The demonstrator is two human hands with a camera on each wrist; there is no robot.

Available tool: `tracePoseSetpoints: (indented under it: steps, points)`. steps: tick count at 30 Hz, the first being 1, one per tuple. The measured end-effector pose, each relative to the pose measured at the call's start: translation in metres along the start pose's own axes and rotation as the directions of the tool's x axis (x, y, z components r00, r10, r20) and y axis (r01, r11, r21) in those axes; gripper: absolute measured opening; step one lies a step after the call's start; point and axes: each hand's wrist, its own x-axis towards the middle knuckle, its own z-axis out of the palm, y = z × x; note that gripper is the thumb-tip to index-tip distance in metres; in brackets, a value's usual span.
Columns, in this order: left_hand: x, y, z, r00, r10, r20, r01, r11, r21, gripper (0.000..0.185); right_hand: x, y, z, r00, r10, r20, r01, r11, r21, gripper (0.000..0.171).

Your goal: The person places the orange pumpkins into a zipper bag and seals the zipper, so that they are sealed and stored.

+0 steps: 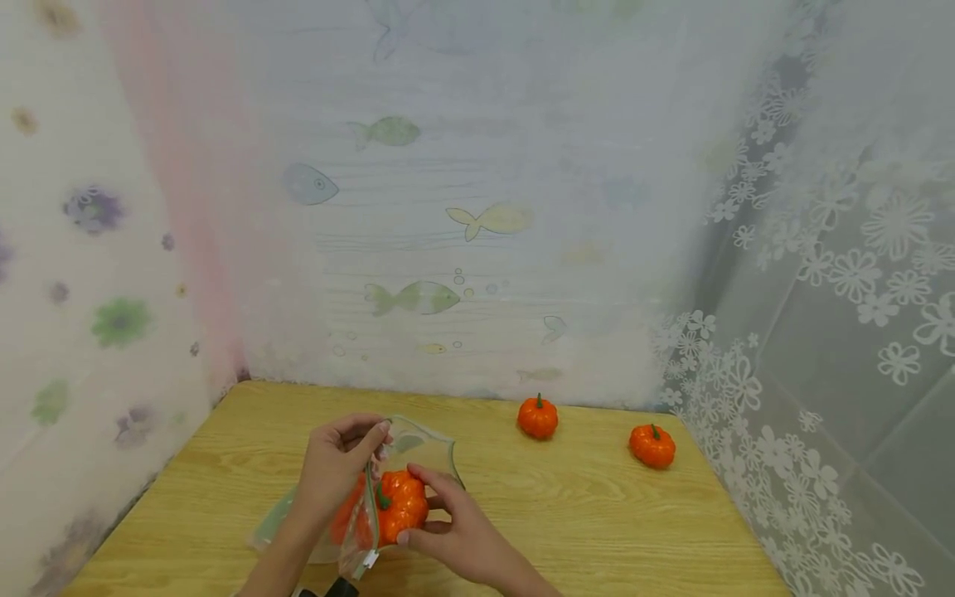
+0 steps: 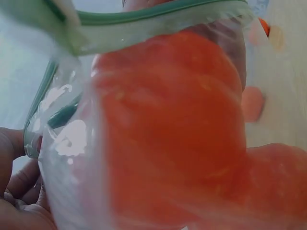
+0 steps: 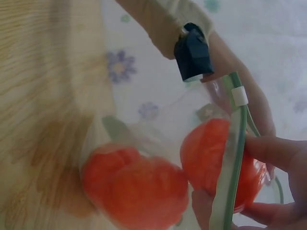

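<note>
The left hand pinches the green-zippered rim of a clear plastic bag, holding its mouth open just above the worktop. The right hand curls its fingers round an orange toy pumpkin at the bag's mouth, beside another orange piece already inside. Two more small pumpkins stand well apart beyond the right hand.
</note>
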Motion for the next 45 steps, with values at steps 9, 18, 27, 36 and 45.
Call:
tracePoseSetpoints:
  steps: [9, 18, 27, 36, 45]
  points:
    - [0.001, 0.003, 0.000, 1.000, 0.014, 0.002, -0.014, 1.000, 0.024, 0.028, 0.007, -0.003, -0.001, 0.992, 0.073, -0.100, -0.072, 0.997, 0.011, 0.064]
    - [0.003, 0.004, 0.001, 1.000, 0.014, 0.025, -0.015, 0.999, 0.043, 0.029, 0.011, -0.005, -0.005, 0.990, 0.083, -0.110, -0.083, 0.997, 0.005, 0.065]
    - [0.003, 0.009, 0.006, 0.999, 0.042, 0.029, -0.045, 0.995, 0.092, 0.028, 0.015, -0.008, -0.006, 0.992, 0.081, -0.099, -0.082, 0.997, -0.006, 0.068]
    - [0.006, 0.010, 0.007, 0.998, 0.055, 0.010, -0.056, 0.990, 0.127, 0.021, 0.017, -0.010, -0.007, 0.992, 0.097, -0.085, -0.104, 0.991, -0.079, 0.067]
    - [0.005, 0.012, 0.008, 0.997, 0.074, 0.005, -0.074, 0.989, 0.127, 0.019, 0.017, -0.012, -0.007, 0.988, 0.112, -0.107, -0.125, 0.985, -0.123, 0.070]
